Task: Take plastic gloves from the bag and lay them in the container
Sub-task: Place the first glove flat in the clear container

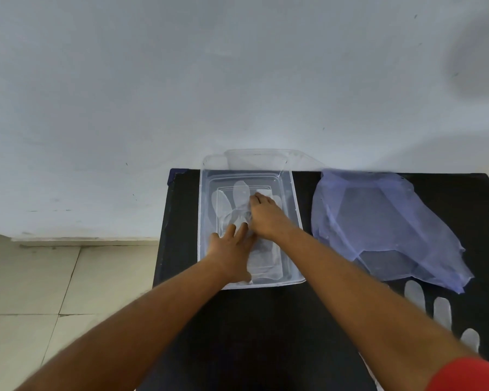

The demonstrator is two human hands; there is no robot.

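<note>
Plastic gloves (239, 206), thin and translucent, lay flat inside the clear container (294, 198), their finger shapes pointing toward its far end. The container sat on a black table (266, 320), near the table's far edge by a pale wall (181, 80). Both hands were inside the container, pressing down on the gloves. The left hand (232, 249) lay palm down at the near end with its fingers extended and slightly spread over the plastic. The right hand (266, 217) lay farther in, palm down, fingers close together and reaching to the gloves' upper part; whether it pinched any plastic could not be told. A bluish, translucent bag (378, 221) lay flattened on the table to the right of the container, apart from it. Further glove fingers (441, 309) showed on the table near the bag's near edge, beside the right forearm.
</note>
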